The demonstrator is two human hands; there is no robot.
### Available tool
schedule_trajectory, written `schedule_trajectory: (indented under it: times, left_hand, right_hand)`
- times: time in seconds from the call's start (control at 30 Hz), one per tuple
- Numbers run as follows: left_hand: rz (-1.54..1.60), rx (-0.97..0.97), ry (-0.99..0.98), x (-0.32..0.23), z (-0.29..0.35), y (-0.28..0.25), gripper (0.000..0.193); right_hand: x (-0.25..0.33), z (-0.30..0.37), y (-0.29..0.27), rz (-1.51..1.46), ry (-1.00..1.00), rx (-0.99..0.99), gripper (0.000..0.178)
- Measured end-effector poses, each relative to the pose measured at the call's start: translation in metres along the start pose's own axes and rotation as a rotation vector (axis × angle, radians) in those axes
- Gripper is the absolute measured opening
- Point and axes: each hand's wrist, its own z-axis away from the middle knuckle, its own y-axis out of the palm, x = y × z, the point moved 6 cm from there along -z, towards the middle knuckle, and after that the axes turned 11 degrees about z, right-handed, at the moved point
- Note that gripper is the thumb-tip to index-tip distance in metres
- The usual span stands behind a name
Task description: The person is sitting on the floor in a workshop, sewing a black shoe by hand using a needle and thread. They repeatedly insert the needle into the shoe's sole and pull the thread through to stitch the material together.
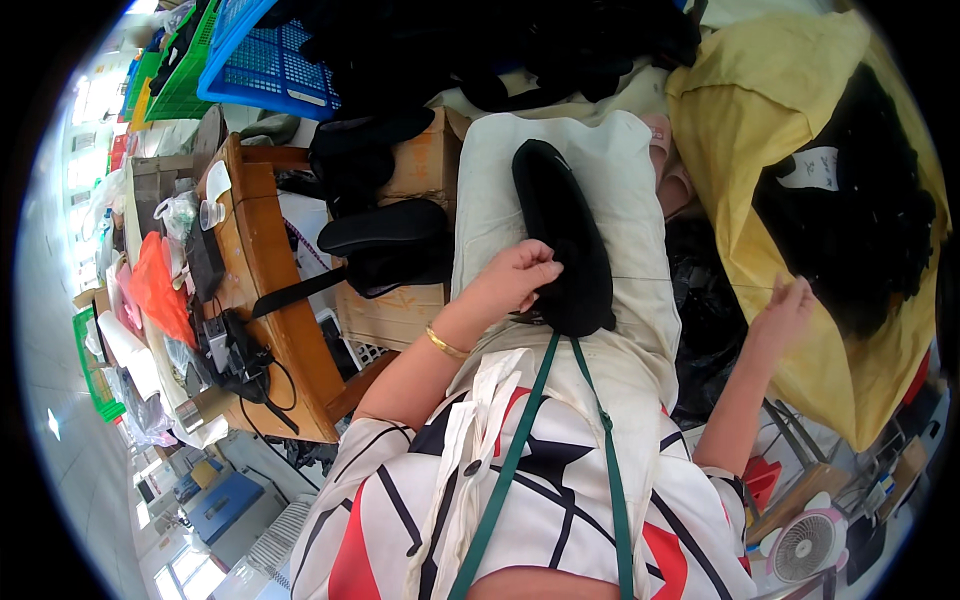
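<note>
Black shoe [580, 225] is lying on the cream apron [640, 235] over the lap. Left hand [512, 283] is at the shoe's left side, fingers bunched narrow, can't tell if they're gripping it. Right hand [781, 315] is well right of the shoe, fingers kinda curled, too blurry to tell if it's holding anything. Yellow sack [735, 130]'s farther right of the shoe.

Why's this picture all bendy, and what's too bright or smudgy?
Head view: the fisheye lens bends edges; head view: the lower-left window glares white; head view: the right hand looks slightly blurred, while the black shoe shows little detail.
</note>
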Motion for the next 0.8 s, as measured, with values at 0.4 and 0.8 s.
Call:
schedule_trajectory:
  times: [0.4,0.8]
  left_hand:
    - [0.450,-0.012,0.000,0.006,0.014,0.002,0.015]
    - [0.519,-0.050,-0.037,0.006,0.017,0.009,0.015]
  right_hand:
    - [0.021,0.198,0.146,0.423,0.166,1.235,0.010]
    - [0.020,0.211,0.157,0.528,-0.148,1.243,0.015]
